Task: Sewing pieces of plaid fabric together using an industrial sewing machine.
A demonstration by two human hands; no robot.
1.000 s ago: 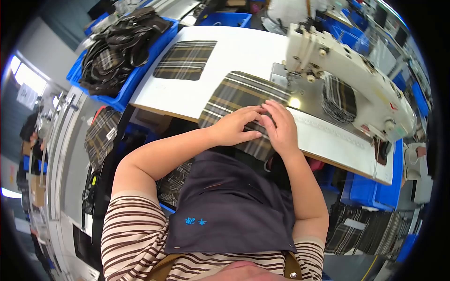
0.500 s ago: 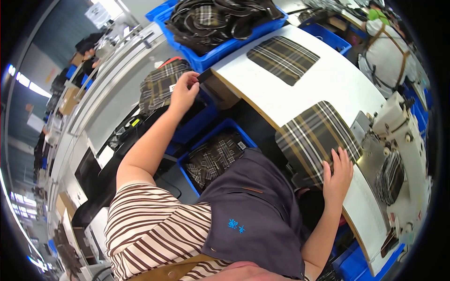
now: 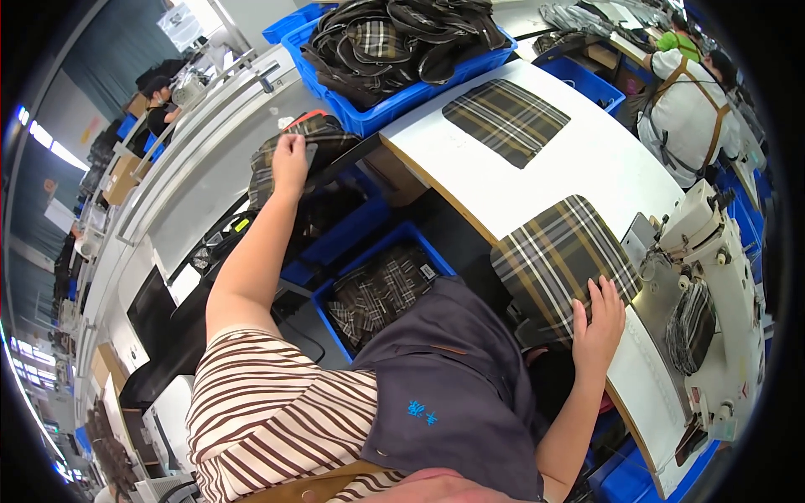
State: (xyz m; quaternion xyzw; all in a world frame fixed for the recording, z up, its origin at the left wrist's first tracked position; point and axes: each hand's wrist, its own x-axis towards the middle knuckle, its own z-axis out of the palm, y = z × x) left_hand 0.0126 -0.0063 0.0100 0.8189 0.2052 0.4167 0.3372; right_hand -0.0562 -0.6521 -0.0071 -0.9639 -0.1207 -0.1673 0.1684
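Note:
My left hand [image 3: 290, 166] reaches out to the far left, over a pile of dark plaid fabric pieces [image 3: 263, 172]. Its fingers are pinched together on the cloth, and part of the pile looks raised and bunched beside them. My right hand [image 3: 600, 325] lies flat, fingers apart, on the near edge of a brown, black and white plaid panel [image 3: 560, 247]. That panel has rounded corners and overhangs the front edge of the white table [image 3: 428, 138]. A second plaid panel [image 3: 508, 119] lies flat farther back on the same table.
A sewing machine [image 3: 704, 226] stands at the right, with a bundle of striped strips [image 3: 693, 327] beside it. At the back is a heaped blue crate [image 3: 369, 121] of dark pieces. Another blue bin [image 3: 323, 314] with plaid pieces sits below. A co-worker [image 3: 688, 113] is at far right.
My left hand has moved left from beside the table corner onto the fabric pile and closed on it; the cloth there has shifted. My right hand stays on the panel.

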